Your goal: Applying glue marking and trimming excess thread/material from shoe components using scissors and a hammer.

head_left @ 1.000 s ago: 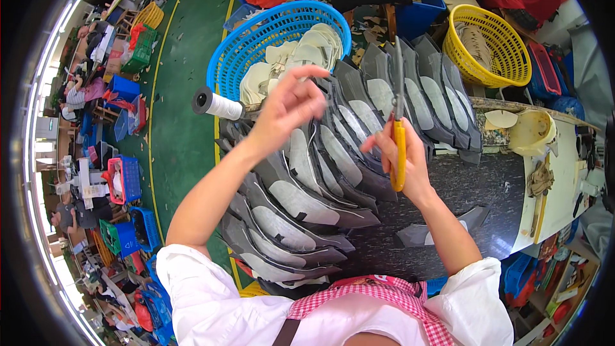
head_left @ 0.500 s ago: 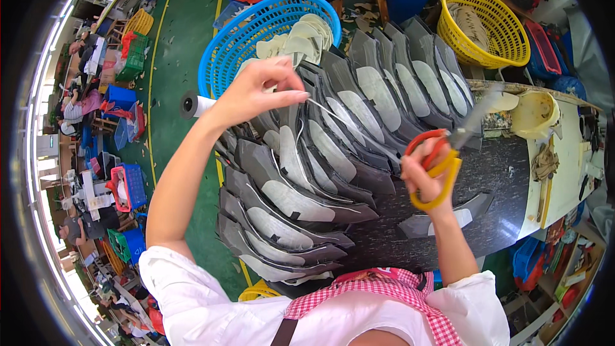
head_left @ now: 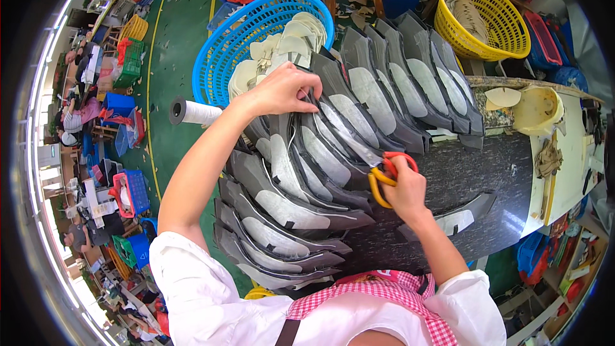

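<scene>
My right hand (head_left: 407,186) grips scissors (head_left: 382,173) with one red and one yellow handle loop. Their blades slant up and left over the dark grey curved pieces (head_left: 323,147), which carry pale grey patches and lie overlapped in rows on the table. Beyond the blade tips, my left hand (head_left: 291,90) is closed in a pinch at the far ends of these pieces. What lies between its thumb and finger is too small to make out. Alone near my right forearm lies another dark piece with a pale patch (head_left: 456,221).
A blue basket (head_left: 204,67) of cream cut pieces stands beyond my left hand, a yellow basket (head_left: 448,32) at far right. A spool of white thread (head_left: 198,113) sits left of the rows. A cream tub (head_left: 538,112) stands right of the dark tabletop (head_left: 487,160).
The scissors have swung from pointing up-right to pointing up-left over the pieces. My left hand has moved slightly right. The thin white strip stretched between my hands no longer shows.
</scene>
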### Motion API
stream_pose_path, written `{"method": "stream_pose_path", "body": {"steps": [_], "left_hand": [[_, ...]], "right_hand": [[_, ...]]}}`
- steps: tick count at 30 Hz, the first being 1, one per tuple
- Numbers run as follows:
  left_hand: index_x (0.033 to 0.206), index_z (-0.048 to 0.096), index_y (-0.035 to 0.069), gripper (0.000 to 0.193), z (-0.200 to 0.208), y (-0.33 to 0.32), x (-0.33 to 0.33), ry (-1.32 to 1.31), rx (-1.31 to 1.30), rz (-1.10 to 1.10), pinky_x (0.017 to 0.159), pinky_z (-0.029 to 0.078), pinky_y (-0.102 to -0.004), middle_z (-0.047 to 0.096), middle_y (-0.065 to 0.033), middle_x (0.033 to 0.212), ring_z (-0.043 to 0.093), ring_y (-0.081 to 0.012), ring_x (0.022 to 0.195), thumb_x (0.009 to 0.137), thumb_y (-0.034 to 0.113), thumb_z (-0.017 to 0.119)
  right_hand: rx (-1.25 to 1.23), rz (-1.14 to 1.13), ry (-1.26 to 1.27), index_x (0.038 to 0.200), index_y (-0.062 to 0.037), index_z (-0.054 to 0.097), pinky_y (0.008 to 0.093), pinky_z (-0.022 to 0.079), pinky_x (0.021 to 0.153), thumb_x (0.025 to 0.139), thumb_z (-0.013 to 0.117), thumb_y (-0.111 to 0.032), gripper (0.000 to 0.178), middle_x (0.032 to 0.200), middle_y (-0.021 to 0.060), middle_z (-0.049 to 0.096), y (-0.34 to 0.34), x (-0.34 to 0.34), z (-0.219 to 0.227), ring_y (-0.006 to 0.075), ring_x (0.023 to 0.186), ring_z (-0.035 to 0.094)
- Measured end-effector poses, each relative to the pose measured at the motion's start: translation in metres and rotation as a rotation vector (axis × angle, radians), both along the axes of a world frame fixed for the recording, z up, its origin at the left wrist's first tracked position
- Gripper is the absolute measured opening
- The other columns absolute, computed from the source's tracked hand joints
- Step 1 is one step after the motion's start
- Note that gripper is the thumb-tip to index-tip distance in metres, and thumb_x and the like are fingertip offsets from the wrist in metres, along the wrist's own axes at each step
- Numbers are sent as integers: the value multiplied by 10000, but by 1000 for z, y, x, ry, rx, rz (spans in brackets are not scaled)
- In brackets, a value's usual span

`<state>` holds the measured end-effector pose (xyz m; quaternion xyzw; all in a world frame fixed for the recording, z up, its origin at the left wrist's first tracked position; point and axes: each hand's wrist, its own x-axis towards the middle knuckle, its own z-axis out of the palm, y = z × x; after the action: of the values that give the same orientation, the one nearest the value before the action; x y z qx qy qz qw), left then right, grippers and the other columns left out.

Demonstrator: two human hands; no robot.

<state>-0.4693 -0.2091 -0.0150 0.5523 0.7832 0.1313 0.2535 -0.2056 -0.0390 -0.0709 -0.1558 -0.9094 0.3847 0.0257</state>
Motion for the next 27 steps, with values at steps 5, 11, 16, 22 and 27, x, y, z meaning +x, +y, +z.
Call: {"method": "stream_pose_path", "body": {"steps": [5,11,16,22,27], "left_hand": [[940,571,52,227,2,-12,-11,-395,209,363,581,373,-234,490,18,635,463,-67,640,739,129,644],[1058,542,40,334,7,-8,4,-273,274,359,662,410,-251,494,-4,682,484,-96,679,725,18,546],[1139,512,41,389,14,-17,27,-292,397,440,692,399,-238,473,2,733,472,-92,705,752,7,531],[1262,386,25,447,45,16,90,-714,666,416,727,379,-220,484,-13,799,475,-80,776,832,57,507],[1016,586,22,222,61,15,64,-491,267,382,555,359,-198,452,38,613,422,-38,587,809,99,596]], "right_hand": [[169,185,130,1018,-70,506,340,469,595,663,724,-369,512,790,67,584,42,-22,41,234,709,600],[432,463,-22,885,-78,580,347,476,593,699,647,-462,432,739,74,621,30,-109,51,248,700,623],[325,425,-93,838,-61,578,359,469,542,733,614,-507,460,647,102,604,46,-98,50,261,620,613],[-1119,217,152,727,-49,496,194,347,402,821,577,-187,186,618,43,557,9,-89,68,80,436,455],[-1045,-157,357,687,-86,458,180,315,383,769,593,-64,160,558,4,495,18,-73,76,48,401,413]]}}
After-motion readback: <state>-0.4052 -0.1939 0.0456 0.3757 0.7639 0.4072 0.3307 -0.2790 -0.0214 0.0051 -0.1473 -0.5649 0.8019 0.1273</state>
